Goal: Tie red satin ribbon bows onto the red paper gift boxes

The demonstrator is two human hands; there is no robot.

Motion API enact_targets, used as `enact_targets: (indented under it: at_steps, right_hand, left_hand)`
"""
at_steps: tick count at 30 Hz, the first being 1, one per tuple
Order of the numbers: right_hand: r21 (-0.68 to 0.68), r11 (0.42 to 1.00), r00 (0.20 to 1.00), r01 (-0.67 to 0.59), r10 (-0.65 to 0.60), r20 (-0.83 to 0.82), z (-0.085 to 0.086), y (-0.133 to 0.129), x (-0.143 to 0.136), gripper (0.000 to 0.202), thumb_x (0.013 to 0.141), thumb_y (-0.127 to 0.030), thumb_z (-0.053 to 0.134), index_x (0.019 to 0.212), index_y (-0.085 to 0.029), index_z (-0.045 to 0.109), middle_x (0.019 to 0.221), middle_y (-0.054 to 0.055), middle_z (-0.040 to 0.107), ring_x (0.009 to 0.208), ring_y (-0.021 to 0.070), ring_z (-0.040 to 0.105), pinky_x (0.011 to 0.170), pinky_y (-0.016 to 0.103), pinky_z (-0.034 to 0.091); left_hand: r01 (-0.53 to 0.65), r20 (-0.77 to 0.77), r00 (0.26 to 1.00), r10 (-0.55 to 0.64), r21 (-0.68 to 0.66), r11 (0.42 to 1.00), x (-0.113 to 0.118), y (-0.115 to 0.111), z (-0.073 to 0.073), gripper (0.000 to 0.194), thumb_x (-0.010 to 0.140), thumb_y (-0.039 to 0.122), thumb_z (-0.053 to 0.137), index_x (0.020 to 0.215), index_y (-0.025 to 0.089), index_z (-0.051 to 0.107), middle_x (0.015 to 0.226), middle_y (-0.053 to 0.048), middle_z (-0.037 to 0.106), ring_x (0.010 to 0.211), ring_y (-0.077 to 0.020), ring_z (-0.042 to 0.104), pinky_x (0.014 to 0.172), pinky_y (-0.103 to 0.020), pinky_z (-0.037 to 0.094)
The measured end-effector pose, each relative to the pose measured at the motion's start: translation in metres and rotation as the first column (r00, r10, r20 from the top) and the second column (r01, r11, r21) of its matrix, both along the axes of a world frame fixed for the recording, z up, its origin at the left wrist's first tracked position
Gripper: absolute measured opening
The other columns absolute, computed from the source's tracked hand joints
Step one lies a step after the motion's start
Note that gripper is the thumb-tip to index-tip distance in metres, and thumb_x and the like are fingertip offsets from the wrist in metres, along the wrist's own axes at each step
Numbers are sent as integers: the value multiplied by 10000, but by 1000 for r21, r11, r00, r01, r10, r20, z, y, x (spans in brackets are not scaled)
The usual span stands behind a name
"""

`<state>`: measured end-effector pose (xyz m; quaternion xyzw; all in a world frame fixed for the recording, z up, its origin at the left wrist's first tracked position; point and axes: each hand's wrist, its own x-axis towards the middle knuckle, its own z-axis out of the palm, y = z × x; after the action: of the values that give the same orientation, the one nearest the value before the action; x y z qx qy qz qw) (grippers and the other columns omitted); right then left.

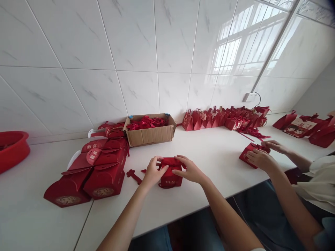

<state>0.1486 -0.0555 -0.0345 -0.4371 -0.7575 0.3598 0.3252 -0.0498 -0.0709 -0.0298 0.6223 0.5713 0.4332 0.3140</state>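
In front of me a small red gift box (171, 180) with pale lettering stands on the white table. My left hand (154, 171) grips its top left side, thumb across the upper edge. From the other side my right hand (190, 170) curls round the top right, fingers bent over the box. What lies between the fingertips at the top is partly hidden. A loop of red ribbon or cord (166, 187) hangs at the box's lower front. Just left of my left hand lies a flat red tag with a flower-shaped end (134, 176).
Large red boxes (104, 177) are stacked at left, near a red basin (13, 150). A cardboard carton (150, 136) of red ribbons stands by the wall, with rows of red gift boxes (204, 120) farther right. A co-worker's hands (261, 158) hold another red box (246, 156).
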Motion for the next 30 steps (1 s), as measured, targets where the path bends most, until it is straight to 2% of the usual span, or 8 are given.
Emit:
enact_targets:
  at_steps: [3, 6, 10, 13, 16, 20, 24, 30]
  right_hand:
    - [13, 999, 997, -53, 53, -53, 0, -14, 4, 508, 866, -458, 538, 1313, -220, 498, 1322, 114, 537, 1165, 249, 531, 969, 451, 462]
    - [-32, 997, 991, -74, 70, -114, -3, -25, 7, 464, 874, -387, 532, 1311, -244, 472, 1292, 95, 543, 1144, 224, 538, 885, 398, 522]
    - [-87, 995, 984, 44, -58, -167, -9, -34, 5, 470, 818, -396, 595, 1249, -255, 473, 1268, 98, 476, 1020, 194, 574, 757, 338, 553]
    - [-236, 968, 967, 88, -141, -215, -11, -37, 2, 420, 781, -456, 627, 1107, -233, 483, 1022, 34, 514, 753, 128, 577, 575, 262, 508]
    - [-408, 912, 946, 51, -174, -272, -13, -37, 0, 450, 745, -518, 651, 1039, -250, 440, 889, -31, 491, 578, 77, 500, 421, 196, 365]
    - [-485, 875, 954, -15, -133, -270, -17, -34, 2, 422, 749, -582, 624, 871, -219, 448, 736, -52, 497, 501, 58, 388, 405, 194, 259]
    - [-450, 888, 966, -90, -31, -255, -15, -32, 6, 482, 767, -628, 570, 645, -181, 440, 569, -58, 400, 506, 65, 314, 436, 222, 234]
    - [-352, 929, 970, -114, 27, -243, -9, -26, 16, 459, 723, -596, 644, 630, -178, 479, 556, -60, 375, 520, 77, 293, 465, 249, 236]
  left_hand:
    - [-13, 34, 999, 14, -35, 999, -6, -20, -3, 302, 743, 345, 631, 997, 213, 531, 1092, -71, 591, 963, -221, 595, 838, -382, 498]
    - [-21, 51, 998, 25, -77, 997, -8, -39, -6, 362, 763, 383, 623, 1060, 221, 493, 1085, -79, 585, 968, -229, 591, 818, -388, 499]
    - [-25, 94, 995, 37, -130, 991, -6, -53, -11, 379, 779, 425, 610, 1072, 228, 471, 1098, -78, 556, 1000, -227, 575, 828, -372, 486]
    - [-33, 169, 984, 65, -182, 983, -3, -54, -15, 389, 753, 454, 629, 1023, 223, 470, 1014, -56, 558, 911, -210, 586, 779, -347, 489]
    - [0, 221, 974, 47, -210, 978, -2, -52, -17, 371, 741, 475, 629, 952, 222, 459, 919, -28, 566, 841, -191, 596, 717, -307, 490]
    - [47, 221, 975, 2, -218, 975, -6, -50, -17, 355, 731, 515, 627, 778, 218, 437, 741, 23, 524, 696, -155, 551, 619, -257, 439]
    - [80, 195, 980, -36, -221, 972, -12, -50, -14, 467, 725, 565, 606, 594, 211, 332, 558, 71, 337, 521, -104, 382, 514, -231, 320]
    - [56, 169, 985, -23, -195, 979, -22, -47, -7, 469, 698, 518, 644, 592, 212, 306, 537, 87, 290, 507, -86, 306, 508, -218, 270]
